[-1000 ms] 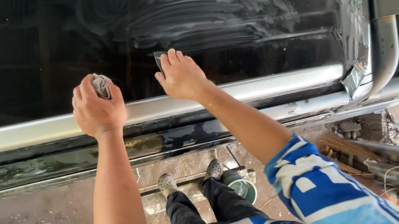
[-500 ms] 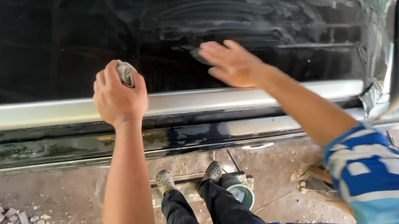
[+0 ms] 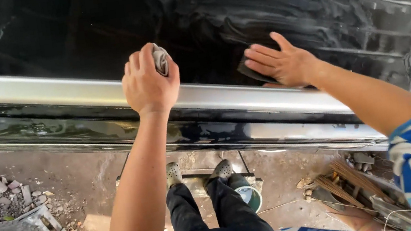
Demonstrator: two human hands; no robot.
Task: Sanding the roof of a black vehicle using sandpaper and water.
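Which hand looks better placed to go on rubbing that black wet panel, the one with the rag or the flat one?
The right hand, probably. It lies flat on a dark sanding sheet against the black panel, amid wet streaks. The left hand clutches a grey rag at the silver trim.

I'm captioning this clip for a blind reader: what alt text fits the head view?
Seen from above, a person's right hand presses a dark sanding sheet flat on a wet black car panel, while the left hand grips a wadded grey cloth at the silver trim strip. Their feet stand on a dirt floor below.
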